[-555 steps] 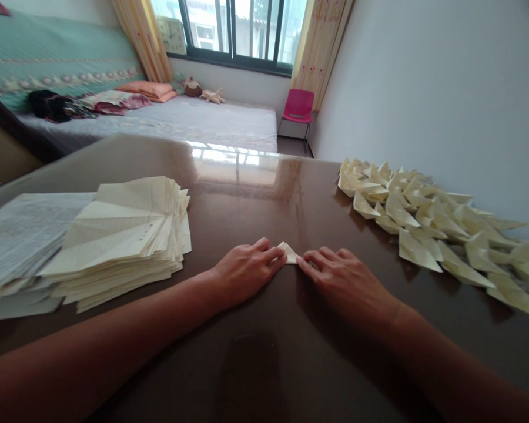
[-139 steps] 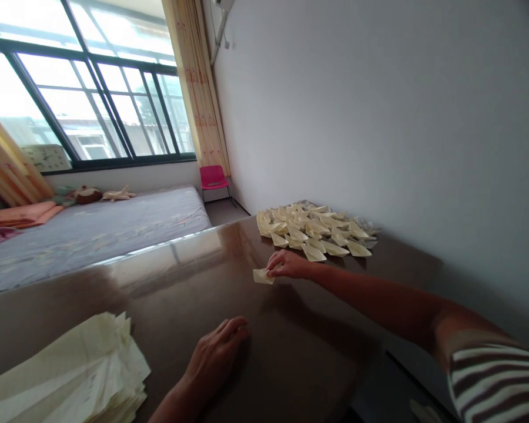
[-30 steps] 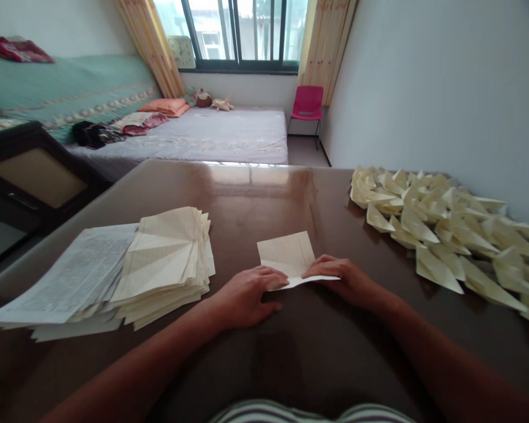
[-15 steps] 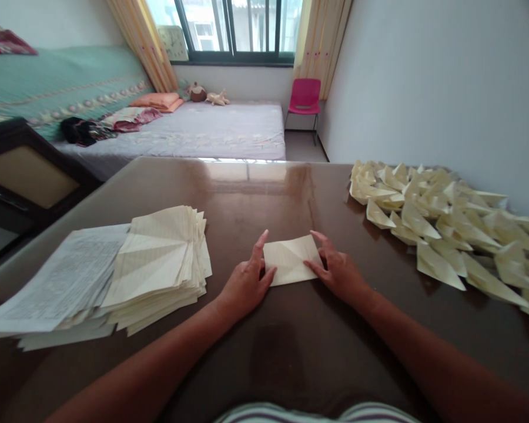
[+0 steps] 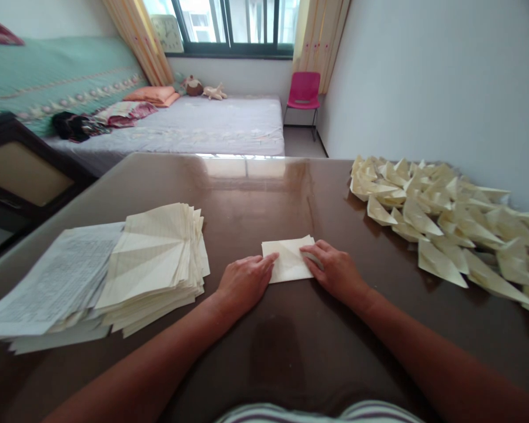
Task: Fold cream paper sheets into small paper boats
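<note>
Head view, nearest first: a striped shirt hem (image 5: 291, 411) shows at the bottom edge, and two bare forearms run forward over the dark, glossy tabletop (image 5: 264, 194).

The left hand (image 5: 242, 282) lies palm down with its fingers close together, their tips pressing the near left edge of a folded cream sheet (image 5: 286, 262). The right hand (image 5: 335, 271) is also flat, its fingers laid over the sheet's right side. Neither hand pinches anything. The sheet lies flat between the two hands, at the middle of the tabletop and just beyond the knuckles.

It looks thin and very light, limp except along its creases, easy to tear or crumple, and likely to slide on the polished surface unless held down. A free corner or the far edge seems the best place to lift it.

To the left is a fanned stack of creased sheets (image 5: 158, 258) resting on printed pages (image 5: 48, 282). To the right, against the wall, lies a heap of folded paper pieces (image 5: 445, 223). Beyond the tabletop are a bed (image 5: 194, 123), a pink chair (image 5: 304, 91) and a window (image 5: 229, 23).
</note>
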`<state>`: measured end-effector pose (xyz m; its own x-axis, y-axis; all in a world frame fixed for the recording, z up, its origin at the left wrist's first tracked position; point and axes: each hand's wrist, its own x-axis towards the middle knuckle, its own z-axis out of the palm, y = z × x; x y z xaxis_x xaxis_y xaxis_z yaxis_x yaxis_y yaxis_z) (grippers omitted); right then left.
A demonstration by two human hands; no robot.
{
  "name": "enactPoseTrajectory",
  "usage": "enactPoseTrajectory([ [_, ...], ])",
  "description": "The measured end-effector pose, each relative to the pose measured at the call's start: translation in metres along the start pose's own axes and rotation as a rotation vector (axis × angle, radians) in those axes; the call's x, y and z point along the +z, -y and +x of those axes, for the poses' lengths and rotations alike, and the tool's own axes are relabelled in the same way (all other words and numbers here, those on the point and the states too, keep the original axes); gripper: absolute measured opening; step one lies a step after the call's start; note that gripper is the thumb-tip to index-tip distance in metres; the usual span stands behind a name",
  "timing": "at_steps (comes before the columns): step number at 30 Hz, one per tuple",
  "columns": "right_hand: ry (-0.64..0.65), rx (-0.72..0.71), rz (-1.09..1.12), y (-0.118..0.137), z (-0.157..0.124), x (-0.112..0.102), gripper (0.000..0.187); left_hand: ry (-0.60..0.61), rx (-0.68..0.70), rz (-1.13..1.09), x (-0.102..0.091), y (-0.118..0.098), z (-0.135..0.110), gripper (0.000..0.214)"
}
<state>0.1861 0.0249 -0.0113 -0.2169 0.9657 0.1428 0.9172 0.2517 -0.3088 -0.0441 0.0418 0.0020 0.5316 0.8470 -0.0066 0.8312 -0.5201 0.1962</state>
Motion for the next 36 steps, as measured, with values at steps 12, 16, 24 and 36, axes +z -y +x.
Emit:
enactPoseTrajectory([
  [12,-0.006,0.015,-0.019,0.003,0.001,0.001,0.029,-0.279,0.265,0.085,-0.003,-0.006,-0.002,0.031],
  [16,0.0,0.015,-0.026,0.004,0.001,0.0,0.03,-0.295,0.464,0.085,0.01,-0.023,-0.011,0.035],
  [24,0.001,0.03,-0.012,0.003,0.002,0.001,0.03,-0.113,0.373,0.056,0.032,-0.027,-0.019,0.061],
  [36,0.014,0.048,0.006,0.001,0.002,0.001,0.031,-0.066,0.391,0.018,0.027,-0.026,-0.017,0.054],
])
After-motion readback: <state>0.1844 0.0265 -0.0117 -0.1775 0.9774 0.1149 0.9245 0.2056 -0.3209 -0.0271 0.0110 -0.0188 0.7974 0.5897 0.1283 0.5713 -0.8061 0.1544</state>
